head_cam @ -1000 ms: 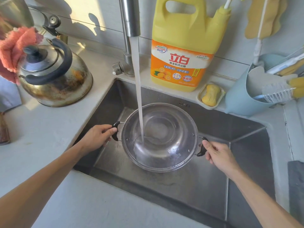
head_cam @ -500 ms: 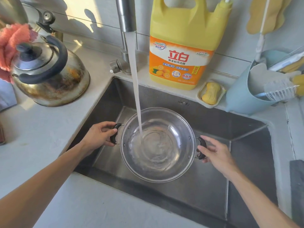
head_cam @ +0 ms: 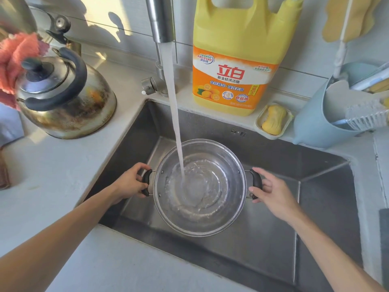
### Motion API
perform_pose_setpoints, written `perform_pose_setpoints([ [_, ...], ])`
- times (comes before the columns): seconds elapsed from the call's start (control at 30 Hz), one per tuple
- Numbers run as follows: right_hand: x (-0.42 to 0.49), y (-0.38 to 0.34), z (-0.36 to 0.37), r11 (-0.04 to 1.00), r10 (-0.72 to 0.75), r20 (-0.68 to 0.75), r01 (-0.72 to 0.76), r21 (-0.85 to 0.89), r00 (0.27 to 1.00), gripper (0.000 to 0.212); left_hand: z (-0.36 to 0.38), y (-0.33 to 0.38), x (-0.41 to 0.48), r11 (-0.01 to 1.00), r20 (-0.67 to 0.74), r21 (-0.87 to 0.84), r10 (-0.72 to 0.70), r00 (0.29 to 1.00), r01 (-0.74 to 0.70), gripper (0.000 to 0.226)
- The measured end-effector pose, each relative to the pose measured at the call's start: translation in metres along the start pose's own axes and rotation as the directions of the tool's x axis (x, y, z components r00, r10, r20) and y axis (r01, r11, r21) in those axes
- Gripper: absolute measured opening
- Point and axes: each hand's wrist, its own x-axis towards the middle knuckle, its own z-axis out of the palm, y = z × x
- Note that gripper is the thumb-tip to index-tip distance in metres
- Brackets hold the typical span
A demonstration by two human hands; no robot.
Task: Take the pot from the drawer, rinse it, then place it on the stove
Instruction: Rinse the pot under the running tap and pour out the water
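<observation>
A round steel pot [head_cam: 232, 216] with two black side handles sits low in the steel sink [head_cam: 273, 245]. Water from the tap [head_cam: 161, 20] falls in a steady stream [head_cam: 175, 123] into the pot, and shallow water swirls on its bottom. My left hand [head_cam: 130, 182] is closed around the pot's left handle. My right hand [head_cam: 273, 190] is beside the right handle with its fingers spread, thumb and fingertip just at the handle, not wrapped around it.
A stained metal kettle [head_cam: 63, 95] stands on the counter to the left, with a pink cloth [head_cam: 14, 60] behind it. Along the sink's back ledge are a large yellow detergent jug [head_cam: 237, 60], a soap dish [head_cam: 273, 119] and a blue brush holder [head_cam: 315, 123].
The pot has sunk lower and levelled in the sink, with more water in it. My right hand has loosened from the right handle and spread its fingers. The left hand keeps its grip.
</observation>
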Motion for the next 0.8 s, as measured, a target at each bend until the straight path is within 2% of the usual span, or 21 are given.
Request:
perform_pose_setpoints([
  [0.17,0.003,0.02,0.003,1.0,-0.004,-0.062,0.005,0.017,0.998,0.058,0.0,0.0,0.004,0.994,-0.099,-0.005,0.111,0.989,-0.112,0.049],
  [0.3,0.003,0.048,0.008,0.997,0.072,-0.088,-0.069,0.038,0.994,0.058,0.0,0.011,0.011,0.978,-0.128,0.123,0.186,0.974,-0.171,0.047],
  [0.4,0.003,0.061,0.013,0.99,0.14,-0.082,-0.139,0.022,0.987,0.065,0.004,0.016,0.017,0.967,-0.059,0.228,0.127,0.99,-0.11,0.046],
  [0.53,0.011,0.072,0.019,0.975,0.218,-0.098,-0.221,-0.023,0.971,0.068,0.016,0.013,0.028,0.978,-0.048,0.205,0.058,0.997,-0.047,0.049],
  [0.67,0.017,0.078,0.018,0.962,0.262,-0.081,-0.267,-0.061,0.962,0.067,0.014,0.013,0.032,0.961,-0.012,0.276,0.037,0.999,-0.032,0.046],
  [0.73,0.017,0.078,0.017,0.96,0.264,-0.087,-0.27,-0.069,0.961,0.067,0.009,0.02,0.024,0.923,-0.058,0.382,0.075,0.995,-0.047,0.042],
  [0.8,0.017,0.079,0.017,0.96,0.264,-0.088,-0.271,-0.076,0.961,0.068,0.001,0.037,0.01,0.905,-0.193,0.413,0.201,0.96,-0.106,0.046],
])
